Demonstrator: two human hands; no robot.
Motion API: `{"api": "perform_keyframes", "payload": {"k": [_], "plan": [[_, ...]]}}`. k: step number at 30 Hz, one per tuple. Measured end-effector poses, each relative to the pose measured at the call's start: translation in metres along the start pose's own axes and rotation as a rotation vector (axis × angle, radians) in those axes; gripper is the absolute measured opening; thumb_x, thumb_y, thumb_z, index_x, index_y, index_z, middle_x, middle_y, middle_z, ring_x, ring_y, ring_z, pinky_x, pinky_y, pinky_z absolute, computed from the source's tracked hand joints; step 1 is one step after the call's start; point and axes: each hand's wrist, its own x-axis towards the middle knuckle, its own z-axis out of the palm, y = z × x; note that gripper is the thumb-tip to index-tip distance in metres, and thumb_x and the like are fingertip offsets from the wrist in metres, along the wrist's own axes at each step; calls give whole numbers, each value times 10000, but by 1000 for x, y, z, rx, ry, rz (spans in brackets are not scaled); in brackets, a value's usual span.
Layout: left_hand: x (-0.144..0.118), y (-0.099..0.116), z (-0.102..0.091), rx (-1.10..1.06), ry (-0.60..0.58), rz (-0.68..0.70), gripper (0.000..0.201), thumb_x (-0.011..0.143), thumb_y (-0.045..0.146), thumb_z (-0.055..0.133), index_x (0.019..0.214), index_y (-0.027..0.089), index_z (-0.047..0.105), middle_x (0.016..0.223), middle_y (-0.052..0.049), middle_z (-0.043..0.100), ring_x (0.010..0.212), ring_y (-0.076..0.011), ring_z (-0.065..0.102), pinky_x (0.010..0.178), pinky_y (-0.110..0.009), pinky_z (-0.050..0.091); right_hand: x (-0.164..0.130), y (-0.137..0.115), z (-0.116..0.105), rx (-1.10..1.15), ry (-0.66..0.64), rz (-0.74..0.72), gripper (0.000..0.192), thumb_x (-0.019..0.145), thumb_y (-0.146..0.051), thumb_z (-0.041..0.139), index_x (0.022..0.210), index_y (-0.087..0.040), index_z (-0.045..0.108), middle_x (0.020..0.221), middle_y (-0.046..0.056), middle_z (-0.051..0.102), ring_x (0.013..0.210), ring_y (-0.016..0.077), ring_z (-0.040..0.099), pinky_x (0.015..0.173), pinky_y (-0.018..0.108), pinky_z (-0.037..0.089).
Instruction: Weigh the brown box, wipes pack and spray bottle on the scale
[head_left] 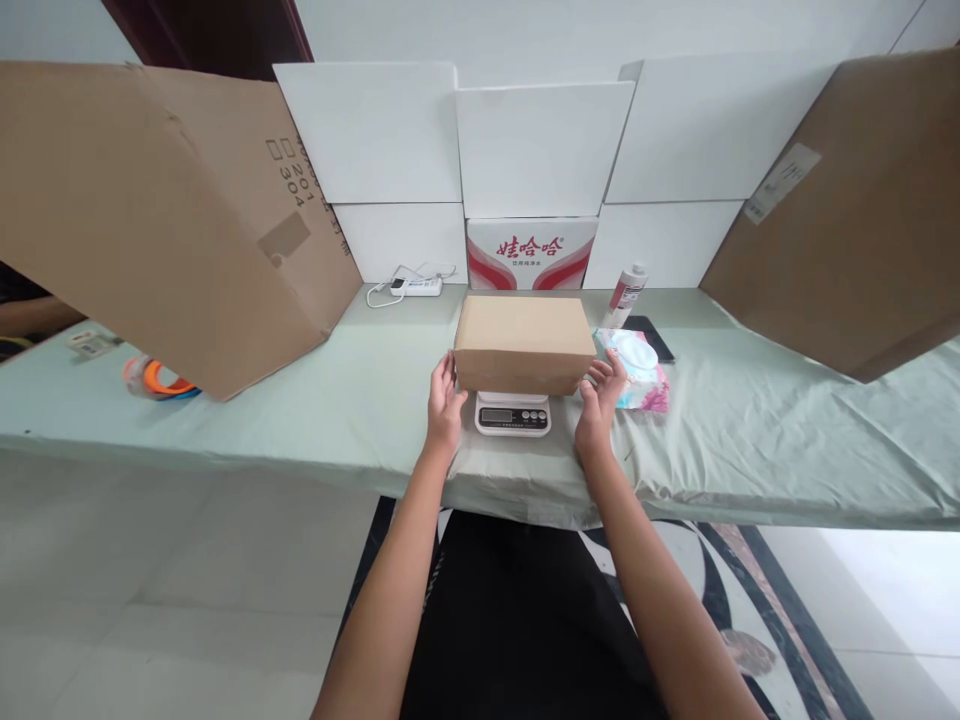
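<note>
Left hand (444, 402) and right hand (600, 398), both open, flank the box (523, 342) on the scale (513, 413) (keep it centred, display unobstructed).

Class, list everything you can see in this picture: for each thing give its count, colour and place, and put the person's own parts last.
Small carton: 1, brown, on the scale.
Scale: 1, white, table's front edge, centre.
Wipes pack: 1, pink and white, right of the carton.
Phone: 1, black, behind the wipes.
Tube: 1, white and red, by the back wall.
Power strip: 1, white, back left.
Large cartons: 2, brown, far left and far right.
Tape rolls: orange, count unclear, left.
Left hand: open, at the carton's left side.
Right hand: open, at its right side.
</note>
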Motion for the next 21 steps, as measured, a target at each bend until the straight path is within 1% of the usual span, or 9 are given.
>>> {"api": "perform_keyframes", "payload": {"k": [5,9,13,18,21], "plan": [[1,-1,0,10,1,-1,722,887,264,629,1579,306,427,1750,-74,386,1642,-283,330,1345,-458,317,0,-1,0,-14,-18,26,667,911,-537,557,1516,-298,411,1367,116,507,1318,280,540,1121,522,481],[0,0,0,33,-2,-5,717,897,284,633,1583,311,428,1746,-74,395,1642,-285,328,1342,-453,318,0,-1,0,0,-20,38,678,908,-552,567,1519,-296,425,1376,118,515,1319,291,542,1123,540,479],[-1,4,0,37,-1,-23,718,902,282,631,1592,292,433,1734,-86,416,1630,-289,357,1344,-460,318,0,0,-1,-10,-44,58,698,915,-559,559,1550,-300,425,1418,120,528,1316,291,556,1126,536,483],[-3,3,1,46,-10,-44,727,913,275,623,1617,283,442,1741,-52,405,1650,-285,304,1362,-434,288,-3,0,-1,-13,-104,71,755,928,-569,576,1612,-311,390,1531,129,513,1365,306,554,1157,550,467],[-4,0,-1,66,-44,-34,708,924,284,621,1615,287,467,1734,-30,418,1657,-292,277,1368,-438,278,-4,0,-2,-42,-159,39,794,952,-559,587,1664,-334,320,1594,121,495,1402,307,545,1187,558,447]]}}
